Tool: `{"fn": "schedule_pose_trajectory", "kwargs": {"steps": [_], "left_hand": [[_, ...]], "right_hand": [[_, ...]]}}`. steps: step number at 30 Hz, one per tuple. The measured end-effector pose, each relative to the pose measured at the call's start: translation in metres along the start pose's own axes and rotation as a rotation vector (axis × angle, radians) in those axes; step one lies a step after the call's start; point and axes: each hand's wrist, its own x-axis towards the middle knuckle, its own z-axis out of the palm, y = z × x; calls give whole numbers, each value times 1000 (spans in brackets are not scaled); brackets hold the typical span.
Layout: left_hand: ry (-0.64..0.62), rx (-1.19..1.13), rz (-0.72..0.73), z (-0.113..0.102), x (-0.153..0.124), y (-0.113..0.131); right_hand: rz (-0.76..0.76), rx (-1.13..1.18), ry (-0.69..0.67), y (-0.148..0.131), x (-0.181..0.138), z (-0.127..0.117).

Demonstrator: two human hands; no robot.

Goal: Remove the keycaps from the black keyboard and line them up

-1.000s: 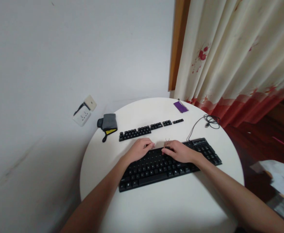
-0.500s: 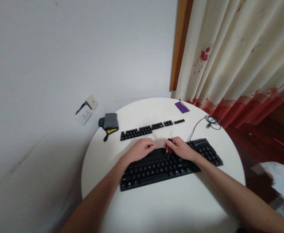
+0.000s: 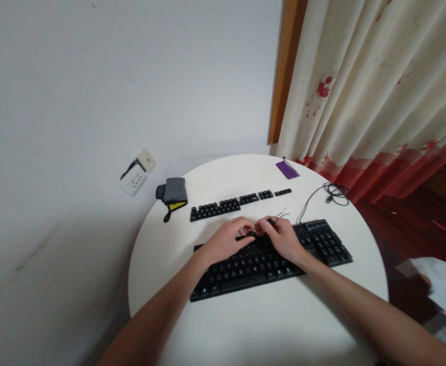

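Note:
A black keyboard [image 3: 241, 279] lies on the round white table, its upper left keys partly hidden by my hands. My right hand [image 3: 279, 238] is closed on a keycap puller [image 3: 271, 221], a small black handle with thin wire ends pointing up and to the right. Just beside it, my left hand [image 3: 228, 238] is closed, its fingertips at a small black keycap [image 3: 251, 234] by the puller's near end. Both hands meet above the keyboard's upper middle. Behind them, loose black keycaps [image 3: 215, 209] lie in a broken row.
A grey pouch with yellow lining [image 3: 176, 191] sits at the table's left edge. Toward the back is a purple card-like item [image 3: 287, 170]. The keyboard's coiled cable [image 3: 337, 194] rests at the right. A wall socket [image 3: 133, 181] and a curtain [image 3: 345, 101] border the table.
My right hand has turned the puller so its upper wires lean right. My left hand has moved right to meet it, fingertips now at the small keycap.

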Motion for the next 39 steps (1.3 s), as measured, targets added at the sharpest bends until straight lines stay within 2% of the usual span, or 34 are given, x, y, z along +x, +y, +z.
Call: {"fn": "schedule_pose_trajectory", "kwargs": {"steps": [5, 10, 22, 27, 30, 33, 36, 39], "left_hand": [[18, -14, 6, 3, 0, -5], [33, 1, 72, 5, 1, -7], [-16, 131, 158, 6, -2, -12], [-35, 75, 176, 4, -2, -8], [11, 41, 174, 4, -1, -7], [118, 13, 149, 4, 1, -9], [197, 9, 104, 4, 1, -11], [225, 9, 92, 4, 1, -12]], "right_hand": [[48, 8, -66, 4, 1, 0], [145, 82, -48, 9, 3, 1], [85, -94, -22, 3, 2, 3], [99, -95, -4, 4, 1, 3], [72, -124, 14, 3, 1, 1], [-51, -165, 54, -1, 0, -2], [-130, -156, -3, -5, -2, -3], [-159, -182, -67, -7, -4, -2]]}}
